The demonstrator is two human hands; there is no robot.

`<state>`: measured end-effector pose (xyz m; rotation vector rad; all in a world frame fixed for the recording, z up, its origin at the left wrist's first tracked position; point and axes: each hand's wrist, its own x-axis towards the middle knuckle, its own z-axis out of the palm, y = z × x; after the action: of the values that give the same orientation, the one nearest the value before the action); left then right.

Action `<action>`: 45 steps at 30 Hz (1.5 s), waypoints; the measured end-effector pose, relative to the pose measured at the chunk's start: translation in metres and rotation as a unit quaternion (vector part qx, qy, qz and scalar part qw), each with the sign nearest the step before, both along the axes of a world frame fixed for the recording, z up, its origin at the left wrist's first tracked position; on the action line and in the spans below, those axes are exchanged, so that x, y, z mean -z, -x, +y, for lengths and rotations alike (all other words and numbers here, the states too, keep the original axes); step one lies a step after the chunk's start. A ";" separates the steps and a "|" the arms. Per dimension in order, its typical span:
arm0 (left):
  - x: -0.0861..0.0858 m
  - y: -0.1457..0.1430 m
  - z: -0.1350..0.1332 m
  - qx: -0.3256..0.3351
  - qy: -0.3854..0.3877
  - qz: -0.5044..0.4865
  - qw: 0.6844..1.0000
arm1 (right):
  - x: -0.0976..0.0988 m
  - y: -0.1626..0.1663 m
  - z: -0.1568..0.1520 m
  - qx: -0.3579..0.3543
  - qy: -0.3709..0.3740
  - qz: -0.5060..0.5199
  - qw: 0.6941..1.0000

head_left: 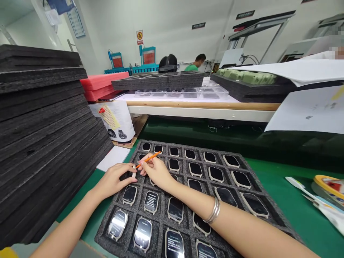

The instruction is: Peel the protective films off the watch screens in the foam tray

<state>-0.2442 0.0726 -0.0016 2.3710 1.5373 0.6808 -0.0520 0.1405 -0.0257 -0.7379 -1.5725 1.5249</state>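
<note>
My left hand (116, 180) pinches a smartwatch (133, 174) between thumb and fingers at the left side of a black foam tray (136, 212). Its pale side edge shows; the rest is mostly behind my fingers. In my right hand (155, 171) is a thin orange stick (153, 156), its lower tip close to that watch's edge. Rows of strapless smartwatches fill the tray's pockets. Most screens are dark, but several near the front, such as a lit watch (151, 201), show white text.
Tall stacked black foam sheets (40, 143) rise at the left. A raised shelf (201, 109) crosses behind the tray, carrying foam trays and a clear plastic tray (182, 94). A white toothbrush (298, 184) and a roll of tape (326, 186) lie right. A person in green sits beyond.
</note>
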 end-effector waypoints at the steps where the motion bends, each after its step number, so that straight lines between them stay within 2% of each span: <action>1: 0.000 0.000 0.000 -0.003 0.005 -0.005 1.000 | 0.000 0.000 0.000 -0.003 0.002 -0.001 1.000; 11: 0.004 -0.005 -0.004 -0.059 0.051 -0.075 0.994 | 0.001 -0.002 0.001 -0.011 0.008 -0.016 1.000; 27: 0.010 -0.003 -0.002 -0.050 0.033 -0.091 0.994 | 0.000 -0.004 -0.002 -0.008 -0.057 -0.054 0.997; 33: 0.001 -0.006 -0.007 -0.010 -0.011 -0.062 0.998 | -0.009 -0.012 -0.009 -0.001 -0.067 -0.058 0.996; 37: -0.010 -0.016 -0.027 0.046 -0.007 -0.025 0.999 | -0.016 -0.025 -0.023 -0.003 -0.065 -0.044 0.997; 40: -0.016 -0.020 -0.043 0.082 0.009 0.044 0.996 | -0.016 -0.031 -0.034 -0.015 -0.050 -0.032 0.998; 43: -0.020 -0.017 -0.053 0.075 -0.004 0.117 0.990 | -0.013 -0.032 -0.042 -0.026 -0.037 -0.028 0.999; 45: -0.023 -0.011 -0.058 0.059 -0.005 0.124 0.991 | -0.012 -0.032 -0.045 -0.036 -0.038 -0.034 0.998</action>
<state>-0.2328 0.0146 0.0211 2.6105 1.4692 0.3813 -0.0199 0.0952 -0.0133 -0.7043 -1.7142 1.4968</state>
